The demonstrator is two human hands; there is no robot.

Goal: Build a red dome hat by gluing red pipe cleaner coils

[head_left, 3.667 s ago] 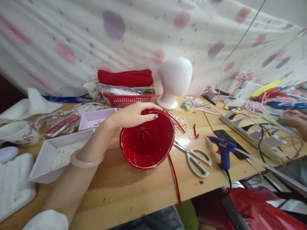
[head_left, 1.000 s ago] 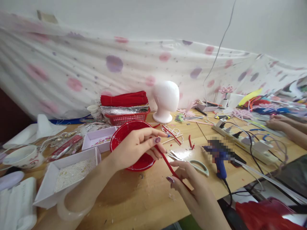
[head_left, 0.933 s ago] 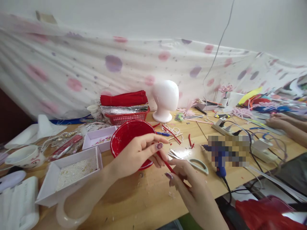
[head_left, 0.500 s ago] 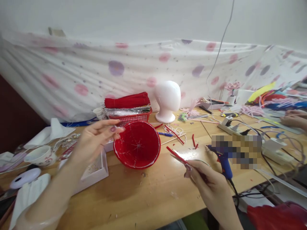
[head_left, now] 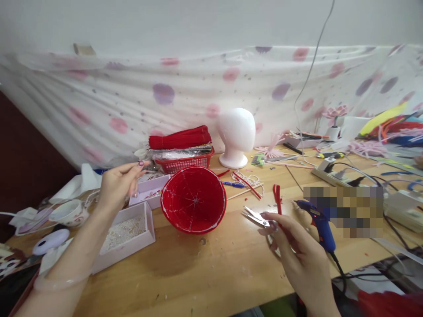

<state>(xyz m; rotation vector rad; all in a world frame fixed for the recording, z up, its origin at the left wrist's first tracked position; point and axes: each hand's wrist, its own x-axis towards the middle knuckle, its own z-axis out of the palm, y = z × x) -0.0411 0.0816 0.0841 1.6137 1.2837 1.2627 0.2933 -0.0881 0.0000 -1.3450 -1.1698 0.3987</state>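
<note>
A red bowl-shaped piece [head_left: 194, 200] with a whitish rim and pale lines meeting at its centre lies on the wooden table [head_left: 185, 273], its hollow side facing me. To its left, my left hand [head_left: 120, 182] hangs above the small trays with fingertips pinched together; whatever they hold is too small to name. My right hand [head_left: 294, 246] is at the bowl's right, wrapped round small scissors [head_left: 259, 218] whose silver blades are slightly parted and point left. A folded red strip [head_left: 277, 198] sticks up from behind the fingers of that hand.
A white foam head [head_left: 236, 136] stands behind the bowl beside a red basket [head_left: 185, 164]. Bead trays [head_left: 150, 233] and a cup [head_left: 69, 213] are at left. On the right lie a blue glue gun [head_left: 322, 226], a power strip [head_left: 333, 176] and cables.
My left hand has drawn back from the bowl's rim, up and left. The scissors and red strip, lined up together before, now point different ways. The camera view has shifted slightly.
</note>
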